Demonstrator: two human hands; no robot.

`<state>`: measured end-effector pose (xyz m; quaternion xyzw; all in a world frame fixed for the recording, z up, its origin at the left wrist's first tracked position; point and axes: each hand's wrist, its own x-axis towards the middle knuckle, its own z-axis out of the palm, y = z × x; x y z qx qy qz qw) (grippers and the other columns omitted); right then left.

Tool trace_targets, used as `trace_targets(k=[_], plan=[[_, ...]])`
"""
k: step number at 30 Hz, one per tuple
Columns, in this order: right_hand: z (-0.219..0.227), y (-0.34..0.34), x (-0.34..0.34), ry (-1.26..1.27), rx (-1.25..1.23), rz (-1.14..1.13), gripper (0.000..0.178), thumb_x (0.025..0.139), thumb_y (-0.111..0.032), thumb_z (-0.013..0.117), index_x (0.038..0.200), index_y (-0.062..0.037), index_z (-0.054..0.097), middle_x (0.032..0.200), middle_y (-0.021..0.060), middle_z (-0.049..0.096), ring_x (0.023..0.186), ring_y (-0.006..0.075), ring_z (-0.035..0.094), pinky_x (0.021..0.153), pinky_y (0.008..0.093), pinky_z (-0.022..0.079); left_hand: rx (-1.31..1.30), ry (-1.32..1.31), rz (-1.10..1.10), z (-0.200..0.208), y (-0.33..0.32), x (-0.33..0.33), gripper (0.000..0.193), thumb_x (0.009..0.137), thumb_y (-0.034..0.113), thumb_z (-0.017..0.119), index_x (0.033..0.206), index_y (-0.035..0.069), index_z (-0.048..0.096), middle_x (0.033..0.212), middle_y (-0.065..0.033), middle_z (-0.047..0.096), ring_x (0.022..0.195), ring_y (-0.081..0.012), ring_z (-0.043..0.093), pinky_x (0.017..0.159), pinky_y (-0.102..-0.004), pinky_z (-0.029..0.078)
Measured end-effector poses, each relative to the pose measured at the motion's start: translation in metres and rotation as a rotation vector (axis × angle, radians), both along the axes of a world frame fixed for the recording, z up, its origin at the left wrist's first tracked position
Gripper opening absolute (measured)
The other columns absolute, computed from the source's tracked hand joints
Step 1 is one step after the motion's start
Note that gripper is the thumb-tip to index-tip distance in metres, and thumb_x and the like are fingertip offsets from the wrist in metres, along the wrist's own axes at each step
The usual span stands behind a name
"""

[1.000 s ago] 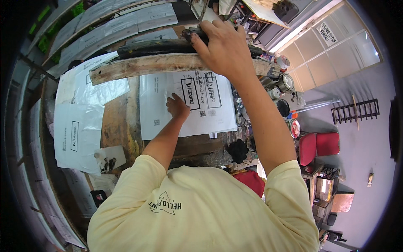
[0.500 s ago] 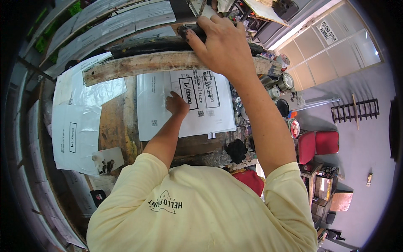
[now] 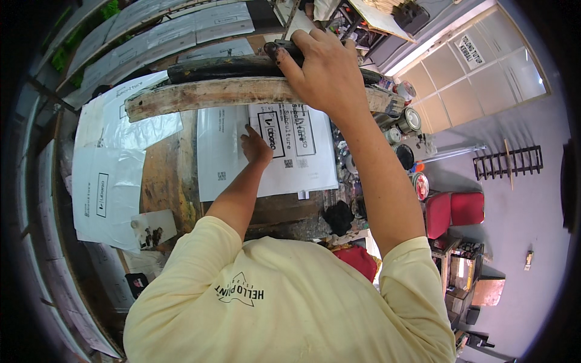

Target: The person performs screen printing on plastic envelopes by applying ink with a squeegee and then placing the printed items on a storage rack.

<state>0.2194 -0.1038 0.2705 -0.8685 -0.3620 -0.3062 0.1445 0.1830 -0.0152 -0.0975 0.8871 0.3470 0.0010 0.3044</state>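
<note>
My right hand [image 3: 330, 72] is wrapped over the top of a raised, ink-stained wooden frame [image 3: 212, 97]. Beneath its thumb and fingers is a black-smeared piece [image 3: 281, 51] whose kind I cannot make out. Along the frame's far side runs a dark, ink-stained bar [image 3: 230, 68]. Lower down, my left hand [image 3: 256, 149] rests on a white printed sheet [image 3: 227, 175], index finger stretched forward and the other fingers partly bent. Black lettering and boxed logos mark this sheet, some of them overlapping. The frame hides its far edge.
At left, more white printed sheets [image 3: 112, 163] lie on the stained wooden table [image 3: 163, 181], with a smudged white container [image 3: 154, 230] near them. A black rag [image 3: 339, 218] and several paint cans [image 3: 411, 120] line the right side. Racks of printed sheets [image 3: 224, 23] stand beyond.
The raised frame and my right hand have shifted very slightly to the right and down. My left hand stays at nearly the same spot on the sheet.
</note>
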Motion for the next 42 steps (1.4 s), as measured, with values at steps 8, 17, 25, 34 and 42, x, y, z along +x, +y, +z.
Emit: trace_targets(k=[8,17,25,34,42], plan=[[-0.002,-0.004,-0.009,0.039,-0.009,-0.021,0.038,0.093,-0.045,0.063,0.107,-0.0105,0.072,0.092,0.0096,0.067,0.093,0.0287,0.064,0.092,0.0482,0.039,0.143,-0.027,-0.185,-0.006,0.015,-0.007,0.039,0.082,0.028,0.073,0.112,0.004,0.064,0.119,-0.0210,0.064,0.110,-0.0414,0.063,0.092,-0.0492,0.053],[0.006,0.001,-0.001,0.055,-0.084,-0.036,0.041,0.095,-0.044,0.061,0.108,-0.0068,0.070,0.097,0.0119,0.067,0.099,0.0324,0.065,0.097,0.0518,0.039,-0.320,-0.416,-0.108,0.034,0.060,-0.003,0.029,0.094,0.025,0.061,0.094,-0.002,0.071,0.088,-0.0270,0.070,0.091,-0.0466,0.069,0.081,-0.0527,0.054],[0.011,0.005,0.004,0.081,-0.055,-0.017,0.044,0.098,-0.045,0.057,0.111,-0.0046,0.070,0.102,0.0157,0.067,0.109,0.0343,0.064,0.099,0.0540,0.041,-0.837,-0.430,0.127,0.132,0.147,-0.178,0.025,0.099,0.023,0.064,0.095,-0.001,0.071,0.068,-0.0014,0.061,0.061,-0.0088,0.054,0.056,-0.0273,0.043],[0.006,0.001,0.017,0.083,-0.108,-0.021,0.047,0.101,-0.043,0.053,0.127,-0.0050,0.064,0.127,0.0167,0.066,0.121,0.0369,0.060,0.102,0.0528,0.041,-0.831,-0.702,0.417,0.219,0.201,-0.337,0.026,0.102,0.015,0.062,0.115,-0.006,0.069,0.097,-0.0077,0.074,0.080,-0.0091,0.067,0.073,-0.0234,0.053],[-0.007,-0.005,0.013,0.043,-0.163,-0.061,0.045,0.104,-0.038,0.050,0.131,-0.0047,0.063,0.129,0.0183,0.064,0.122,0.0380,0.058,0.103,0.0498,0.042,-0.703,-0.871,0.554,0.253,0.220,-0.440,0.025,0.102,0.015,0.062,0.114,-0.007,0.069,0.098,-0.0085,0.075,0.079,-0.0091,0.068,0.073,-0.0231,0.053]])
